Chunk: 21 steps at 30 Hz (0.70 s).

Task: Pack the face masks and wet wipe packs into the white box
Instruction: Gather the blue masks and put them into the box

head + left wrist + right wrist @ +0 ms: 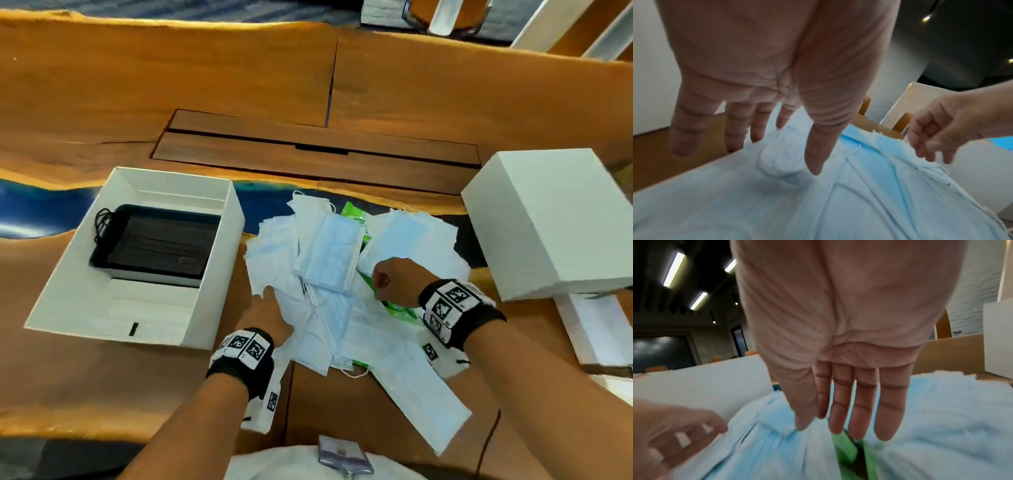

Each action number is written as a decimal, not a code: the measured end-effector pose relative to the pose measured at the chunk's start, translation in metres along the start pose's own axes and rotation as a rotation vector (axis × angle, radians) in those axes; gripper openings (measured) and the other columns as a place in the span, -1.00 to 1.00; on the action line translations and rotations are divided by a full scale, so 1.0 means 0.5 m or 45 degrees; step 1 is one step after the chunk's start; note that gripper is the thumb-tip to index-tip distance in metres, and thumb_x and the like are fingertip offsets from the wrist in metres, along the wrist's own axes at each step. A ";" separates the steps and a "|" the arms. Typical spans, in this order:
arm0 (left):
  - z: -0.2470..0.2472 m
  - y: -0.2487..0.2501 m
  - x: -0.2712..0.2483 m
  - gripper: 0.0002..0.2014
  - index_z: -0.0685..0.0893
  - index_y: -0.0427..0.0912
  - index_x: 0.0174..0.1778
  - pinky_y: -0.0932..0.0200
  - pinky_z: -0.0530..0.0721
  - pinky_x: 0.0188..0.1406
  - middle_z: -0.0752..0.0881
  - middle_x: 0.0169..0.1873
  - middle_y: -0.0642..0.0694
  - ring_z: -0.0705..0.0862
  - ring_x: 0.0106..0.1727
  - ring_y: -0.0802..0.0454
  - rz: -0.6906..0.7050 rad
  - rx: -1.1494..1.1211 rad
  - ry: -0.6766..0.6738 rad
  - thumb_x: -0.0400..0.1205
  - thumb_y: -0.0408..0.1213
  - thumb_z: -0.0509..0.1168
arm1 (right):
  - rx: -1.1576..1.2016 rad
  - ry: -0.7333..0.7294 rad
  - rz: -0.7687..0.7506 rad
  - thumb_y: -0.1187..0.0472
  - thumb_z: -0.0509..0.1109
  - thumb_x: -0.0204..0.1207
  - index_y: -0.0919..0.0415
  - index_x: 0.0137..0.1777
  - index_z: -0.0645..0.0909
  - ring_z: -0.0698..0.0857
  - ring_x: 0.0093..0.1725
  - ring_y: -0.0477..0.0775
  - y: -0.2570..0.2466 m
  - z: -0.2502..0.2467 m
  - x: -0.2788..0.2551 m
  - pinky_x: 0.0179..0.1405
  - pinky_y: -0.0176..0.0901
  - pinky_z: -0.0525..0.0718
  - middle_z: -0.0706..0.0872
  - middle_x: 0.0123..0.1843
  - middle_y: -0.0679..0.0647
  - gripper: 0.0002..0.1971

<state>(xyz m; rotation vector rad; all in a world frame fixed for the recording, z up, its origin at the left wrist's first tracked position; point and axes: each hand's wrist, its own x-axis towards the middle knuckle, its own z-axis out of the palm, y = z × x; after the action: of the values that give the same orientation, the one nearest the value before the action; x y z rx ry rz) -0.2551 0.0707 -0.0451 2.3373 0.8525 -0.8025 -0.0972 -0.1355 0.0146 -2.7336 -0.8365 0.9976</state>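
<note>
A loose pile of light blue face masks (329, 260) lies in the middle of the wooden table. Green wet wipe packs (352, 212) poke out from under it, and one green pack (846, 451) shows just below my right fingers. The open white box (219, 274) stands to the left and holds a tray of black masks (157, 246). My left hand (269, 294) reaches onto the pile's left side with straight, spread fingers (754, 129) and holds nothing. My right hand (380, 281) points its straight fingers (859, 426) down into the pile's middle, touching masks without gripping.
A white box lid (555, 222) sits upside down at the right, with a flat white piece (599, 329) in front of it. A dark wooden hatch (308, 150) is set into the table behind the pile. A badge (344, 452) hangs near my body.
</note>
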 end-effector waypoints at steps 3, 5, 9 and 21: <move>0.026 -0.011 0.001 -0.05 -0.03 -0.13 0.70 -0.09 0.49 0.44 0.29 0.54 -0.31 0.42 0.51 -0.29 -0.072 -0.081 0.086 0.55 -0.06 0.46 | -0.018 -0.114 0.033 -0.05 0.58 0.39 0.11 0.14 0.50 0.57 0.00 0.08 0.024 0.057 -0.025 -0.07 -0.12 0.51 0.62 0.10 0.05 -0.55; 0.033 -0.014 0.001 -0.10 0.06 -0.15 0.67 -0.08 0.55 0.35 0.35 0.48 -0.31 0.49 0.44 -0.29 -0.090 -0.215 0.143 0.53 -0.17 0.49 | -0.049 -0.112 0.038 -0.11 0.63 0.29 0.09 0.21 0.45 0.57 0.08 0.08 0.035 0.082 -0.035 0.03 -0.07 0.57 0.59 0.14 0.03 -0.40; 0.040 -0.019 0.001 -0.32 0.29 -0.20 0.53 0.02 0.62 0.15 0.59 0.34 -0.28 0.63 0.28 -0.25 -0.088 -0.403 0.223 0.54 -0.35 0.47 | -0.118 -0.051 0.074 0.01 0.58 0.34 0.10 0.30 0.38 0.59 0.18 0.16 0.047 0.100 -0.036 0.09 -0.03 0.59 0.61 0.21 0.08 -0.39; 0.043 0.029 -0.022 -0.75 0.66 -0.19 0.24 -0.04 0.64 0.26 0.74 0.13 -0.09 0.70 0.20 -0.14 0.142 -1.120 0.222 0.70 -0.19 0.32 | -0.053 -0.052 0.209 -0.26 0.62 0.20 0.13 0.34 0.37 0.61 0.22 0.16 0.114 0.169 -0.135 0.12 -0.04 0.58 0.58 0.24 0.12 -0.17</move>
<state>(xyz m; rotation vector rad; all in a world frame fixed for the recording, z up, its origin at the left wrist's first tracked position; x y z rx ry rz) -0.2594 0.0430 -0.0488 1.6471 0.8947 -0.1075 -0.1664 -0.2262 -0.0292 -2.8645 -0.6542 1.0802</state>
